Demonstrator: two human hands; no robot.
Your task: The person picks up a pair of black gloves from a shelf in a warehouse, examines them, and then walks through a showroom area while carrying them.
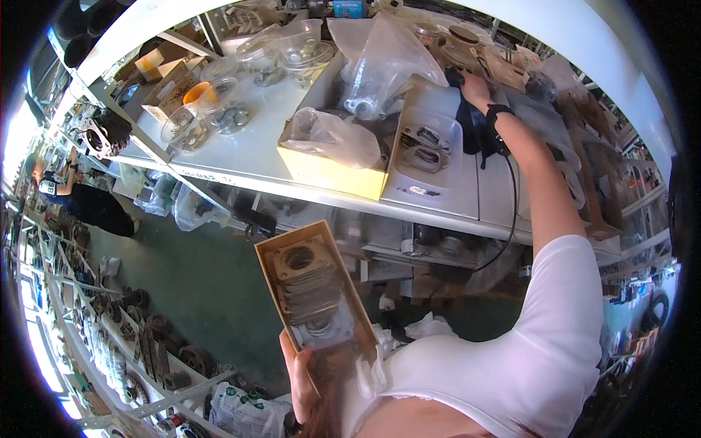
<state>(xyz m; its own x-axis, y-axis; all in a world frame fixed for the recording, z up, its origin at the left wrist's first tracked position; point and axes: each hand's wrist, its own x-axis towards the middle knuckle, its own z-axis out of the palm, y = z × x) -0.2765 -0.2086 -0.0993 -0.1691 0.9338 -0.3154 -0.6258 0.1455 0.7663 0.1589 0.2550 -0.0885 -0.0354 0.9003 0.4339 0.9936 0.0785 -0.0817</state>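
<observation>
My left hand (298, 374) grips the lower left side of a long open cardboard box (350, 285), held tilted in front of my body. Inside lies a stack of flat metal gaskets (301, 274) with round holes, and some clear plastic wrap. My right arm reaches out over the shelf, and my right hand (476, 90) is closed at a small dark object whose kind I cannot make out. A black cloth-like piece (471, 131) hangs below that hand, beside the black wristband (498, 117). A shallow bin (453, 179) there holds oval metal rings (426, 150).
A yellow-fronted box (332, 175) with plastic bags stands on the white shelf (255, 164). Clear tubs (230, 117) of small parts sit left of it. A black cable (512, 212) hangs over the shelf edge. Another person (84, 197) stands far left; racks of parts line the aisle.
</observation>
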